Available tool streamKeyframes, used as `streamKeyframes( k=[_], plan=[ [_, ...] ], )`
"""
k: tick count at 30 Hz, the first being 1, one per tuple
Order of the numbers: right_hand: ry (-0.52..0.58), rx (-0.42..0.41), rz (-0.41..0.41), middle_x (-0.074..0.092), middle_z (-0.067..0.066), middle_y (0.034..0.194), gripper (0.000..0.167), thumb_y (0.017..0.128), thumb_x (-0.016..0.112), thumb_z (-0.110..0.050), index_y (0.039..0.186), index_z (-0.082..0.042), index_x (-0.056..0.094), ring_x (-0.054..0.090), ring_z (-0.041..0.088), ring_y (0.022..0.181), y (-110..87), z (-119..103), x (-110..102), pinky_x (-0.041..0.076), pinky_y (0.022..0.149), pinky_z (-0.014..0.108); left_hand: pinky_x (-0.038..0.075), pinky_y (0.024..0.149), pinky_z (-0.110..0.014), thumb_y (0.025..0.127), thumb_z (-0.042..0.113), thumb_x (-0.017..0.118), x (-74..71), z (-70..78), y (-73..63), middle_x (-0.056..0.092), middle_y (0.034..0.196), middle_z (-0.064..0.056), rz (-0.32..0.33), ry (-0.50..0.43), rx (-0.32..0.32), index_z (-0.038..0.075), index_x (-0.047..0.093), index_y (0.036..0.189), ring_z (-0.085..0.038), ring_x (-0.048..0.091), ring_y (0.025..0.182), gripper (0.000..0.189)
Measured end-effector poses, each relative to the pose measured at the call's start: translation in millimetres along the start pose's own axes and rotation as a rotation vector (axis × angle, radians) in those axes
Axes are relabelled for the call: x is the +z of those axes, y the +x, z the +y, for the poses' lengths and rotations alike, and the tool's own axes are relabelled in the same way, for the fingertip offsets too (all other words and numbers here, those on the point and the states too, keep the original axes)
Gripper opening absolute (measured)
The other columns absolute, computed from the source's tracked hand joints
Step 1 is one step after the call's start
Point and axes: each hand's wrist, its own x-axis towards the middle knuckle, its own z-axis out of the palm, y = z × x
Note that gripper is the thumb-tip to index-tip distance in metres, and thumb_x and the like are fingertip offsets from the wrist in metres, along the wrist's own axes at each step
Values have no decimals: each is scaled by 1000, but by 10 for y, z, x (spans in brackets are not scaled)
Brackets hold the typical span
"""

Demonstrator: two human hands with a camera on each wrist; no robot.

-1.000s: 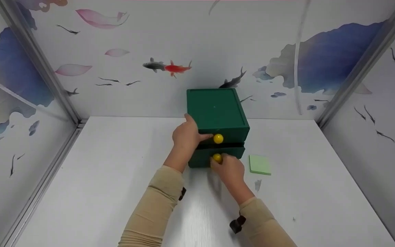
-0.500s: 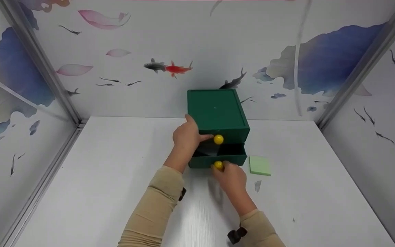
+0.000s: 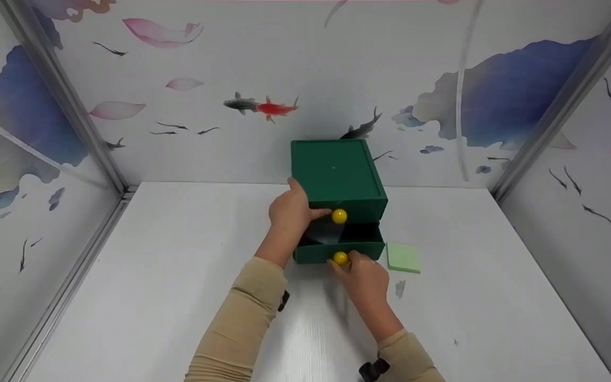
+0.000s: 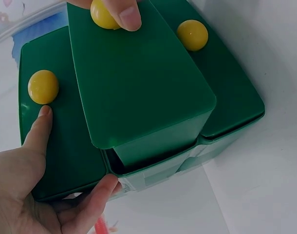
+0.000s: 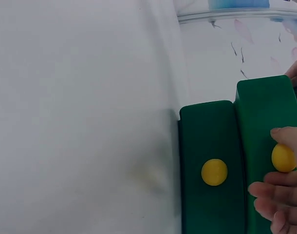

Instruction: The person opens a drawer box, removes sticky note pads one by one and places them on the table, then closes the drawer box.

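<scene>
A green box of drawers [image 3: 337, 170] with round yellow knobs stands at the back of the white table. Its middle drawer [image 4: 148, 87] is pulled partway out; the top drawer [image 4: 65, 131] and bottom drawer [image 5: 212, 131] are closed. Inside the middle one, a pale patch shows, unclear what. My left hand [image 3: 288, 212] holds the box at its left side, thumb against the front beside the top drawer's knob [image 3: 339, 216]. With thumb and finger, my right hand [image 3: 366, 278] pinches the middle drawer's knob [image 3: 340, 258]. Its other fingers are loosely bent in the right wrist view.
A light green pad of sticky notes [image 3: 403, 258] lies on the table [image 3: 178, 276], just right of the drawers. Behind the box rises a white back wall [image 3: 204, 154] with painted fish and petals. Side walls stand left and right.
My right hand has drawn the middle drawer out towards me by its knob, so the gap beneath the top drawer has widened. My left hand has kept its place on the box.
</scene>
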Motion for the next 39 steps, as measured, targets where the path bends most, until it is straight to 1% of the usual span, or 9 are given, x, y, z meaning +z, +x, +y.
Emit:
streamKeyframes(
  k=[4,7,11,15,18,21,23,35,39],
  plan=[
    [9,-122,162,44,-1,55,40,76,85,-34,86,-6,57,49,17,49,3,39,35,47,49,29,54,81,-36,73,66,73,-2,0,-2,68,98,-10,3,-9,2,0,13,155,-20,63,82,121],
    [45,-201,209,52,1,59,39,75,87,-26,91,-8,57,53,18,51,20,59,64,51,54,29,54,81,-36,73,67,73,-2,-4,-10,68,97,-10,12,-5,1,0,14,155,-21,63,82,121],
    [125,-228,185,56,2,66,34,77,85,-17,90,-9,55,55,17,56,36,77,86,54,60,29,53,82,-36,73,66,73,1,2,-20,68,103,-12,17,-14,8,-1,14,155,-21,63,84,121],
    [170,-245,167,55,2,66,33,78,83,-12,87,-10,52,55,17,58,61,89,96,54,61,30,53,83,-36,73,64,74,8,3,-15,68,108,-12,20,-20,11,-1,14,155,-20,64,86,121],
    [178,-249,160,53,1,64,33,77,83,-10,86,-10,51,55,16,56,80,89,100,53,59,31,54,77,-35,72,66,74,8,-2,-8,68,98,-10,30,-5,13,-1,15,154,-20,63,80,122],
    [179,-231,143,53,1,64,33,77,83,-10,86,-10,51,55,17,56,86,78,103,53,59,31,54,71,-34,71,68,73,7,-7,-2,65,85,-8,41,18,15,-1,16,154,-18,62,73,122],
    [173,-217,134,53,0,63,33,77,83,-10,86,-10,52,55,17,55,83,72,105,54,59,31,54,69,-33,71,69,72,6,-10,-1,64,82,-7,43,27,16,-1,16,154,-18,61,70,123],
    [155,-209,134,49,-1,60,33,76,83,-10,84,-9,52,53,17,52,-9,85,79,53,58,32,54,80,-36,72,67,72,22,-27,12,68,102,-11,29,1,8,-1,16,154,-21,64,83,121],
    [152,-215,132,47,-1,59,33,76,84,-10,84,-9,51,52,17,52,-43,91,66,54,59,32,53,81,-37,72,67,72,11,-32,18,68,105,-12,26,-6,12,-1,15,154,-22,64,86,121]
  ],
)
